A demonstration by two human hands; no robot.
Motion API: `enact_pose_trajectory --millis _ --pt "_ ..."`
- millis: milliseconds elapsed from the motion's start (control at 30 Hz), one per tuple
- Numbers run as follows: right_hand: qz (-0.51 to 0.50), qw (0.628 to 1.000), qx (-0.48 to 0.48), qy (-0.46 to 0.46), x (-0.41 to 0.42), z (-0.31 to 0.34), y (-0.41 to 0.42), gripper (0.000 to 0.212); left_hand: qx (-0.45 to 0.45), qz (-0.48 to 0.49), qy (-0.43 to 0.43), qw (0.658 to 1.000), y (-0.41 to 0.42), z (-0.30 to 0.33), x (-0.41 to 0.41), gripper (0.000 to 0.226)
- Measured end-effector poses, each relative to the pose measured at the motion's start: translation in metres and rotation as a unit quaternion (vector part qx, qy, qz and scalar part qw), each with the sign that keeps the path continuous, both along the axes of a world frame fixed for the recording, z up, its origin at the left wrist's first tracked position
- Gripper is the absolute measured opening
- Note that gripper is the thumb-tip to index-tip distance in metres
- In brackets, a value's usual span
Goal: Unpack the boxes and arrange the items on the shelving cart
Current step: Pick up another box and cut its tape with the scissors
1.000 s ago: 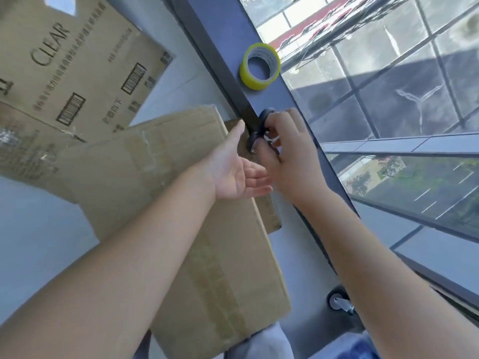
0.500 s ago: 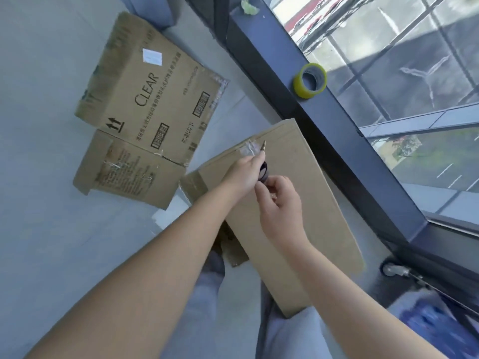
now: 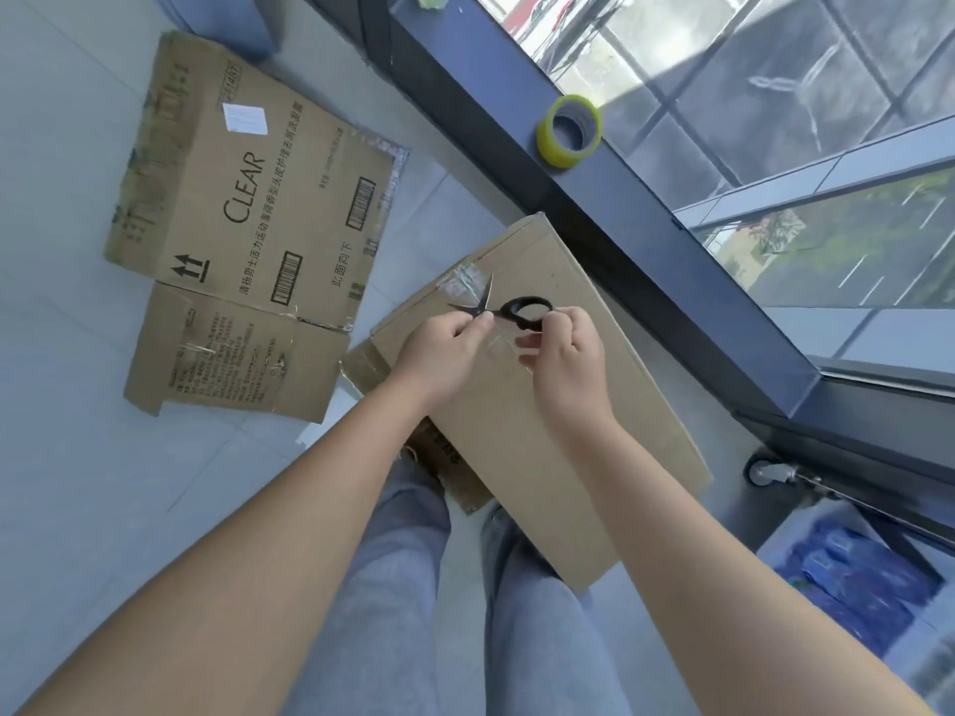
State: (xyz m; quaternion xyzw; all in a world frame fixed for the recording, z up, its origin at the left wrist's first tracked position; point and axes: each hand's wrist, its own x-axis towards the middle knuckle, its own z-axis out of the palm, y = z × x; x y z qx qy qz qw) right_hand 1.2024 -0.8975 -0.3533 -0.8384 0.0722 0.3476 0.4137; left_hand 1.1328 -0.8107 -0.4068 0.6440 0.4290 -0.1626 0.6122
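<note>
Cardboard is making up the big things: a sealed box (image 3: 537, 405) is lying on the floor across the person's legs at the centre, likely stiff-walled and fairly weighty, best held by its edges and opened along the clear tape (image 3: 465, 284) at its eleven o'clock end, while a flattened box (image 3: 248, 209) printed CLEAR is lying at ten o'clock. Both forearms are reaching forward over the sealed box, the left hand (image 3: 444, 348) pinching the black scissors (image 3: 496, 310) near the pivot and the right hand (image 3: 560, 348) curling its fingers at the handle loop, blades parted and pointing at the tape. Smallest, a yellow tape roll (image 3: 568, 132) is sitting on the window sill at one o'clock.
</note>
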Motion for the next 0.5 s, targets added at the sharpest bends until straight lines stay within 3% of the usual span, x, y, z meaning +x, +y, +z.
enact_pose_trajectory --millis 100,167,233,300,367,500 --pt "0.033 0.999 -0.003 0.014 0.004 -0.001 -0.012 0.023 0.021 -0.024 0.042 0.999 -0.006 0.005 -0.012 0.028" --pt "0.011 1.0 0.002 0.014 -0.002 -0.001 -0.017 0.025 0.075 -0.117 0.089 0.986 -0.011 0.008 -0.014 0.023" --pt "-0.019 1.0 0.006 0.009 -0.01 -0.002 -0.021 0.028 0.162 -0.244 0.135 0.947 -0.014 0.011 -0.012 0.031" --pt "-0.033 0.999 0.013 0.01 -0.017 -0.003 -0.023 0.028 0.233 -0.31 0.172 0.905 -0.017 0.016 -0.011 0.031" --pt "-0.013 1.0 0.016 0.013 -0.025 -0.004 -0.025 0.023 0.257 -0.323 0.199 0.889 -0.021 0.02 -0.011 0.029" --pt "0.106 0.994 -0.018 0.031 -0.029 -0.005 -0.034 0.016 0.226 -0.233 0.189 0.927 -0.021 0.024 -0.017 0.029"
